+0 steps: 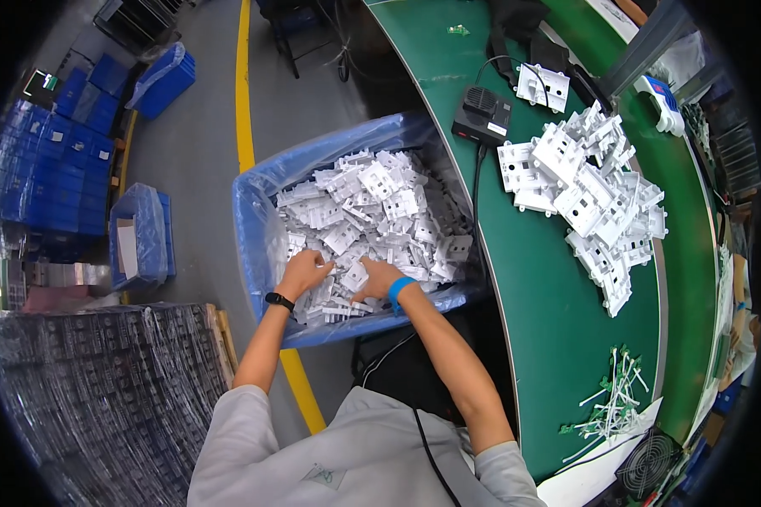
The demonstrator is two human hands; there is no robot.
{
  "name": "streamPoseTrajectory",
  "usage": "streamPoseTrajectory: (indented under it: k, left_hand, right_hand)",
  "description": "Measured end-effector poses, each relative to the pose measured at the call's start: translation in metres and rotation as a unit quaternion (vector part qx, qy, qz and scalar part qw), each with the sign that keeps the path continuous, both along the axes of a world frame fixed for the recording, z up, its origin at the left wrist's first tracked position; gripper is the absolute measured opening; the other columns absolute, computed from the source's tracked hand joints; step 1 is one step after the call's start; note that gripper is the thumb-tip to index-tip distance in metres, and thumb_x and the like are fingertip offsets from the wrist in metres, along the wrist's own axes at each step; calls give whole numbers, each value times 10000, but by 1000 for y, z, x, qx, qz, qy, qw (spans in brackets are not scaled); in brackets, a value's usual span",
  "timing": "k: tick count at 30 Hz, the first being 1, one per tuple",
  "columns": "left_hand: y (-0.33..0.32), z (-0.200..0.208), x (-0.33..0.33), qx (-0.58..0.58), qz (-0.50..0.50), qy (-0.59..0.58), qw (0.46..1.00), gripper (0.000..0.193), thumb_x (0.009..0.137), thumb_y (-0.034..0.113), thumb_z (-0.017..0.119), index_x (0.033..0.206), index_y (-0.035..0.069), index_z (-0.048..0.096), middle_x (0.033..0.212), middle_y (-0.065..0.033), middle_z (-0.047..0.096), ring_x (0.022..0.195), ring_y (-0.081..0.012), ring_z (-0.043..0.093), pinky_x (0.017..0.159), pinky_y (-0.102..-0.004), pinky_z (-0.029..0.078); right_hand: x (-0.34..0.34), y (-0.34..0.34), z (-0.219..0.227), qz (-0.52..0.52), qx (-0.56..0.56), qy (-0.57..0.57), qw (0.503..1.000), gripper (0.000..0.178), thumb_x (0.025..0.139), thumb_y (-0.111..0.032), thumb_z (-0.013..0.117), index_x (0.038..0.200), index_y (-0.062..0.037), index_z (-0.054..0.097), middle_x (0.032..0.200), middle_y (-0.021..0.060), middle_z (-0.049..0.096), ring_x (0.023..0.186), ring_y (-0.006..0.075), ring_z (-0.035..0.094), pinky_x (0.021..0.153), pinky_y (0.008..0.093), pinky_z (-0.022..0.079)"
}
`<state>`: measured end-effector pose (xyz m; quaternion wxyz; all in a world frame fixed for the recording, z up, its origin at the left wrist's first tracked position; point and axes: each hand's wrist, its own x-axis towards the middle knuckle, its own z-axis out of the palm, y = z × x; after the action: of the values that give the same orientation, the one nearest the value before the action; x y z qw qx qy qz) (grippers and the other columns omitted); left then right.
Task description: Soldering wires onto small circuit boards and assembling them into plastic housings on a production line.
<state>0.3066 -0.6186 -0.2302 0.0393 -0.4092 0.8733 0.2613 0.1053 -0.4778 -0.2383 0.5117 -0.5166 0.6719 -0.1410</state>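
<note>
Head view: we see both hands sunk in a blue plastic-lined bin (258, 220) of white moulded plastic plates (380, 211). Left hand (304, 272), fingers spread, presses on the parts; right hand (375, 279) w/ blue wristband curls round a few. More white plates heaped (596, 194) on the green counter (558, 321), by a black control box (482, 114).

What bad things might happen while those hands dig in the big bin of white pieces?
1. The left hand and right hand press into the white plastic parts; edges might scratch bare fingers.
2. The bin is heaped, so scooped parts may spill over its plastic liner onto the floor.
3. The pile of parts on the green bench lies loose near the edge and might slide off if more is added.
</note>
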Motion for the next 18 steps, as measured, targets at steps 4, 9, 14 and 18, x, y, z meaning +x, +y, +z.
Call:
streamPoseTrajectory:
  k: [4, 9, 14, 18]
  left_hand:
    - [4, 20, 0, 23, -10, -38, 999, 482, 848, 497, 707, 839, 16, 725, 872, -189, 715, 843, -391, 692, 766, -466, 538]
    - [23, 48, 12, -19, -17, -51, 998, 465, 866, 501, 711, 971, 48, 700, 1005, -149, 712, 1020, -356, 651, 839, -464, 520]
    - [49, 72, 26, -30, -58, -36, 997, 735, 758, 578, 790, 1219, 30, 627, 1294, -181, 612, 1210, -376, 545, 993, -475, 481]
    - [47, 84, 35, 15, -118, -33, 992, 1128, 583, 610, 894, 1438, -1, 483, 1490, -203, 463, 1305, -405, 480, 1123, -475, 410]
  right_hand:
    - [-16, 5, -22, -70, -34, -24, 997, 1070, 578, -510, 905, 1415, 22, 504, 1316, 289, 625, 1210, 408, 618, 1029, 423, 492]
    - [-9, 1, -12, -75, -19, 40, 996, 1060, 585, -515, 883, 1428, -3, 497, 1262, 280, 655, 1163, 409, 644, 994, 433, 513]
    - [-7, 0, 0, -120, -67, 83, 987, 922, 595, -476, 840, 1346, -33, 541, 1130, 246, 704, 1042, 426, 678, 908, 483, 540]
    - [-4, 0, 4, -153, -77, 80, 982, 857, 615, -478, 832, 1301, -44, 557, 1110, 239, 706, 1030, 425, 671, 895, 489, 540]
